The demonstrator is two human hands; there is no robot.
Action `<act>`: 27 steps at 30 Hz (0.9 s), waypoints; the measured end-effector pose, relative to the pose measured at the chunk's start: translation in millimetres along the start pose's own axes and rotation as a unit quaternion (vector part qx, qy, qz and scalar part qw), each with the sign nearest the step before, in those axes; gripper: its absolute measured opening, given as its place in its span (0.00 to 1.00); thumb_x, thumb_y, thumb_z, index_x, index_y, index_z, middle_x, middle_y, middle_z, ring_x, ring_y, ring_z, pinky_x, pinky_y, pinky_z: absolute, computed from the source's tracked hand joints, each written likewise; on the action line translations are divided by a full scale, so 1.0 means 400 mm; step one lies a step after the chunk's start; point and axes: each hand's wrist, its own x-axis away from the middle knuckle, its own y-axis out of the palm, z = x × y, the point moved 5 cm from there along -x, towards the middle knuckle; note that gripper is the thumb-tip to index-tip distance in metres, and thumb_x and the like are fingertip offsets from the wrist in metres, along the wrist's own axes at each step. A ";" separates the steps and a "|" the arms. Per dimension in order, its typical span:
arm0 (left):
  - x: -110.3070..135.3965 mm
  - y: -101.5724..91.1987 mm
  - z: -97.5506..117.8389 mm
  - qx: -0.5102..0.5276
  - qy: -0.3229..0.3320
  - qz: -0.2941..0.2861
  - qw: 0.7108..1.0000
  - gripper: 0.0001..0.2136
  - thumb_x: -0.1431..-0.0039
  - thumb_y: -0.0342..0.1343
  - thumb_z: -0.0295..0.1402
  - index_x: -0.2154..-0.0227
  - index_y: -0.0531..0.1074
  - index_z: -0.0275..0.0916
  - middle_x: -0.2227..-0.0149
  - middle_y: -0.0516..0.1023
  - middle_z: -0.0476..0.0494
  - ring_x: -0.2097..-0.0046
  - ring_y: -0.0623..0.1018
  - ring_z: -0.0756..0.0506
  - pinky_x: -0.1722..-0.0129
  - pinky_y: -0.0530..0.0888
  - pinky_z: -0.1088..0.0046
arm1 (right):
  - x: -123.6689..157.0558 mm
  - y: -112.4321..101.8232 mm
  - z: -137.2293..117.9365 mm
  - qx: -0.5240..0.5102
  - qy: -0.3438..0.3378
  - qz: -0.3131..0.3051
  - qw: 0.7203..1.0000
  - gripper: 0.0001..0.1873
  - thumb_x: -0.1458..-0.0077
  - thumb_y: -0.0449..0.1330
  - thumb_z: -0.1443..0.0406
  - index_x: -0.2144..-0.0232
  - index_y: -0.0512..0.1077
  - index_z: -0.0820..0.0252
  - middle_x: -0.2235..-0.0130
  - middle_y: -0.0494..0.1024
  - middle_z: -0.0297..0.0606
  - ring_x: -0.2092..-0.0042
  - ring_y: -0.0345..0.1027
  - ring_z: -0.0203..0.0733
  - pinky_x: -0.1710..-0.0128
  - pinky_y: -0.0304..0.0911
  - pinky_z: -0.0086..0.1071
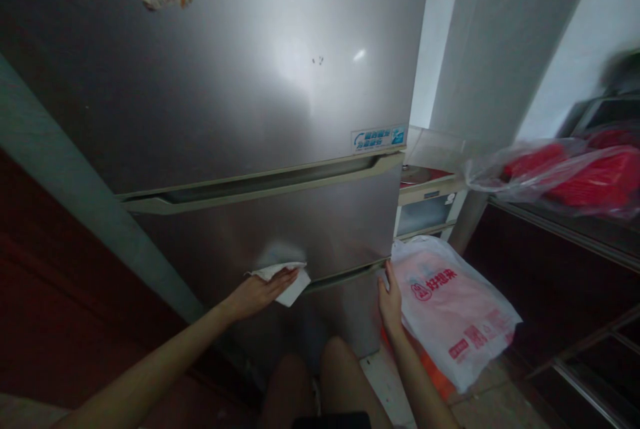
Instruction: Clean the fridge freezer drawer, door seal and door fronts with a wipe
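Note:
In front of me stands a silver refrigerator (320,222) with three stacked fronts. My left hand (264,292) presses a folded white cloth or paper wipe (294,289) to the metal by the gap between the middle and bottom fronts. Its fingers lie together over the wipe, whose lower part hangs free. At the refrigerator's right edge, beside the same gap, my right hand (391,297) rests with thumb and fingers apart and stretched upward. It touches the edge and holds no loose thing.
A white plastic bag (455,309) with red print sits on the floor at right, near my right forearm. Further right, a clear bag with red contents (575,172) lies on a dark cabinet (560,282). My knees (337,362) are close to the bottom front.

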 end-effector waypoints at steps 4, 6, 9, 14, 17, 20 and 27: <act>0.027 0.062 0.026 0.052 0.000 -0.033 0.998 0.37 0.40 0.35 0.13 0.32 0.30 0.42 0.37 0.64 0.39 0.40 0.70 0.47 0.54 0.74 0.75 | 0.000 0.002 0.001 0.001 -0.001 -0.003 1.000 0.35 0.45 0.51 0.55 0.38 0.61 0.65 0.35 0.59 0.45 0.34 0.52 0.46 0.32 0.44 0.47; 0.036 0.080 0.037 0.064 0.016 -0.053 0.996 0.37 0.41 0.35 0.13 0.32 0.31 0.42 0.37 0.64 0.38 0.41 0.72 0.46 0.54 0.75 0.74 | 0.000 0.002 0.001 -0.001 0.000 -0.001 1.000 0.35 0.45 0.51 0.55 0.38 0.61 0.64 0.35 0.58 0.44 0.34 0.52 0.46 0.32 0.44 0.47; 0.040 0.088 0.050 0.065 0.025 -0.069 0.995 0.34 0.40 0.36 0.15 0.32 0.39 0.40 0.37 0.64 0.37 0.39 0.70 0.45 0.52 0.75 0.71 | -0.001 0.002 0.001 -0.007 0.004 -0.001 1.000 0.35 0.46 0.52 0.54 0.39 0.62 0.63 0.35 0.59 0.44 0.34 0.52 0.47 0.33 0.44 0.47; 0.005 0.026 0.087 0.104 -0.018 -0.052 0.993 0.30 0.39 0.40 0.16 0.35 0.54 0.45 0.35 0.62 0.40 0.35 0.62 0.44 0.40 0.67 0.58 | 0.011 -0.011 -0.017 -0.008 0.019 0.006 1.000 0.35 0.47 0.52 0.53 0.40 0.64 0.63 0.37 0.63 0.47 0.35 0.55 0.49 0.33 0.46 0.48; -0.027 -0.032 0.101 0.218 -0.133 -0.021 0.967 0.33 0.44 0.38 0.14 0.36 0.56 0.44 0.34 0.61 0.43 0.35 0.62 0.46 0.38 0.66 0.61 | 0.035 -0.023 -0.054 -0.004 0.024 0.010 1.000 0.34 0.46 0.52 0.53 0.42 0.65 0.66 0.39 0.66 0.49 0.37 0.58 0.50 0.34 0.49 0.49; -0.050 -0.077 0.102 0.355 -0.263 0.027 0.896 0.27 0.41 0.41 0.20 0.39 0.59 0.40 0.41 0.71 0.39 0.42 0.73 0.45 0.44 0.72 0.64 | 0.066 -0.029 -0.130 -0.015 0.018 0.004 1.000 0.31 0.45 0.52 0.54 0.44 0.67 0.65 0.42 0.70 0.50 0.40 0.63 0.50 0.37 0.53 0.49; -0.073 -0.123 0.083 0.409 -0.437 0.044 0.800 0.11 0.39 0.50 0.38 0.65 0.74 0.38 0.67 0.80 0.46 0.63 0.79 0.44 0.65 0.72 0.72 | 0.113 0.009 -0.414 -0.055 -0.052 -0.102 0.992 0.19 0.40 0.53 0.56 0.50 0.72 0.56 0.53 0.79 0.41 0.50 0.72 0.44 0.47 0.65 0.41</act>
